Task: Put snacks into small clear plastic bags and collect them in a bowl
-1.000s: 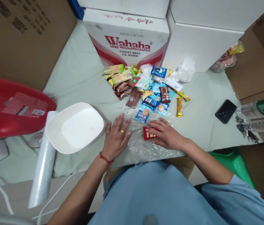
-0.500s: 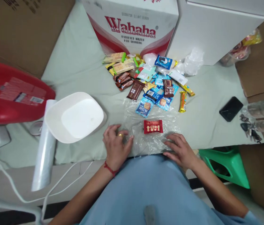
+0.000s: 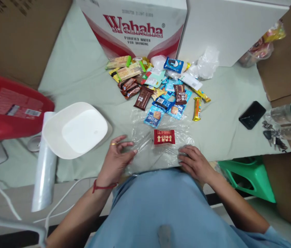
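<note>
A clear plastic bag or sheet (image 3: pixel 158 156) lies spread flat on the cloth-covered table in front of me. On it rests a small red snack packet (image 3: pixel 164 137) with gold lettering. My left hand (image 3: pixel 116 156) is at the bag's left edge, thumb and fingers closing on the film, which shows taut creases there. My right hand (image 3: pixel 193 160) lies at the bag's right edge, its fingers stretched out on the film. Beyond the bag is a heap of wrapped snacks, among them a blue biscuit packet (image 3: pixel 154 116) and a brown packet (image 3: pixel 143 98).
To the left stand a white bowl (image 3: pixel 93 137), a roll of plastic film (image 3: pixel 43 179) and a red container (image 3: pixel 13 106). A Wahaha carton (image 3: pixel 137 31) is behind the snacks. A phone (image 3: pixel 252 114) and keys (image 3: pixel 274 139) lie right; a green stool (image 3: pixel 251 179) is below.
My left hand has moved left and away from the red packet, and the bag's left side now spreads further left. My right hand stays near the right edge. The view has shifted slightly.
</note>
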`<state>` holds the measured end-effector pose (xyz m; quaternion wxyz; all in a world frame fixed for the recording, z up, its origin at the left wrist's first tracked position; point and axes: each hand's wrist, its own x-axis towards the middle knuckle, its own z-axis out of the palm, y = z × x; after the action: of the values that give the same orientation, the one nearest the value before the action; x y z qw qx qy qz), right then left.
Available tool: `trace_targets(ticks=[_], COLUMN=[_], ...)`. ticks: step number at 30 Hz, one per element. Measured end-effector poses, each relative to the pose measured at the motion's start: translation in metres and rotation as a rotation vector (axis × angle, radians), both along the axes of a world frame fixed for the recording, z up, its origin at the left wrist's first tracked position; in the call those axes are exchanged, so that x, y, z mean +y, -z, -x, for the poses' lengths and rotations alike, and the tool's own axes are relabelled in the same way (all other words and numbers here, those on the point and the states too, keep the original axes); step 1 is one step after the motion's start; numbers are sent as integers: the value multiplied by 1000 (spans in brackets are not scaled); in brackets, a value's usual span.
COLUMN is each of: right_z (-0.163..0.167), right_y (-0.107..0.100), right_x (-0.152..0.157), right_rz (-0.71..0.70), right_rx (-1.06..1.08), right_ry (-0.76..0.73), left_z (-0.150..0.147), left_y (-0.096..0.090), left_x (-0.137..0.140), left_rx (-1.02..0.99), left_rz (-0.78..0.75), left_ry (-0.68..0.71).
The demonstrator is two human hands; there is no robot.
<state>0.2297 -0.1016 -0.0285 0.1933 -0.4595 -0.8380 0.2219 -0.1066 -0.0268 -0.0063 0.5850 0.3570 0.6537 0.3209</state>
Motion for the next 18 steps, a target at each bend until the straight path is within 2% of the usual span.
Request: trace_targets(ticks=[2,4,6,8,10,11,12,14,16,18], right_z=[-2,-4,-4,-4,-3,-3,-3,-3,-3,-2], right_y=[1,1,0,-2,-5,-7,-9,-14,-19,-24], right_x=[0,0,-1,-1,-1,0,0,3,7,13], right_rz=[-7,-15,-20,-27,-40,-52,-66,-98,-113,-99], right_rx=[25,47,62,72,76,77,78,90,117,149], right_ry=[4,7,5,-2,-10,-14,-17,-25,-22,-8], left_z=[15,29,38,41,41,40,40,41,43,47], left_y=[2,4,5,4,5,7,10,18,28,37], left_x=[-1,-5,-11,-18,-22,-23,-23,-21,-17,-13], left_rx=[115,317,569,740,745,704,660,599,578,565], left_rz=[-36,-120,-334,-666,-948,-1022,-1058,-1059,-1041,-1026], left_ry=[-12,13,86,263,562,720,850,992,1018,982])
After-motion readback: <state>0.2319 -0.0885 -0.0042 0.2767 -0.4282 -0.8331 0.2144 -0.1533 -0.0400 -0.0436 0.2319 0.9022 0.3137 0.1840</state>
